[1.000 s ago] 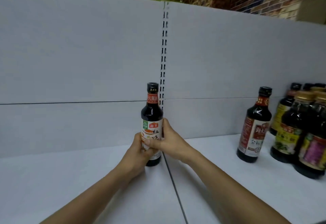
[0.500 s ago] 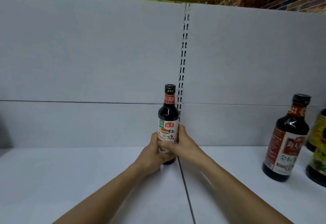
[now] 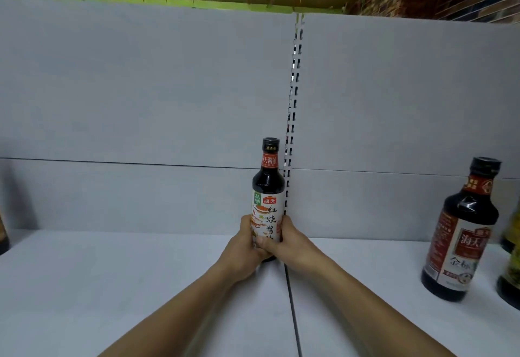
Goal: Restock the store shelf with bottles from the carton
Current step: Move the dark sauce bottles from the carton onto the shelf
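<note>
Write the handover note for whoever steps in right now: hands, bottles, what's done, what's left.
Left hand: grips the bottle low on its label.
Right hand: grip on the same bottle from the other side.
The bottle is upright with its label forward. Its base is at the shelf, just left of the seam; whether it rests there is unclear.
Done: a larger bottle stands to the right, with more bottles cut off at the frame edge.
Left: set this one down, let go, fetch more. The carton is out of view.

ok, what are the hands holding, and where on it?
The left hand and right hand both grip the soy sauce bottle around its lower body.
</note>
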Demonstrator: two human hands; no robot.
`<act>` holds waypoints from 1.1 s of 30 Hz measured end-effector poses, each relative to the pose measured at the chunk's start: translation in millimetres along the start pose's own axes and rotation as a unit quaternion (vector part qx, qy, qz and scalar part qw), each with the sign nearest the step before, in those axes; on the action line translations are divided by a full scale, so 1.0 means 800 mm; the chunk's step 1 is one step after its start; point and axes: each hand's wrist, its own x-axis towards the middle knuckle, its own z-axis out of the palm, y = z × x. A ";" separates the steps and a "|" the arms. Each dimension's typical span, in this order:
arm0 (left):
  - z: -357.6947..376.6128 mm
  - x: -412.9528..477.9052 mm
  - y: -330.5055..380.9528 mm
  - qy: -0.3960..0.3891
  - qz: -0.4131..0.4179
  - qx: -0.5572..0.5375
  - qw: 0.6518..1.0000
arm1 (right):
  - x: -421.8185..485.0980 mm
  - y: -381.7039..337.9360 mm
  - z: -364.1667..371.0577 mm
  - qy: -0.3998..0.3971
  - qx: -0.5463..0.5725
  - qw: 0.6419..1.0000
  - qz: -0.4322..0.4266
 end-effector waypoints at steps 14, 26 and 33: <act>-0.019 -0.085 0.055 0.049 -0.070 -0.017 0.996 | -0.065 -0.027 -0.020 0.024 -0.113 0.993 0.001; -0.071 -0.219 0.067 0.201 -0.052 -0.002 0.978 | -0.138 -0.114 0.039 -0.049 -0.024 0.986 -0.160; -0.135 -0.348 0.037 0.330 -0.081 0.024 0.940 | -0.188 -0.187 0.160 -0.165 0.045 0.954 -0.246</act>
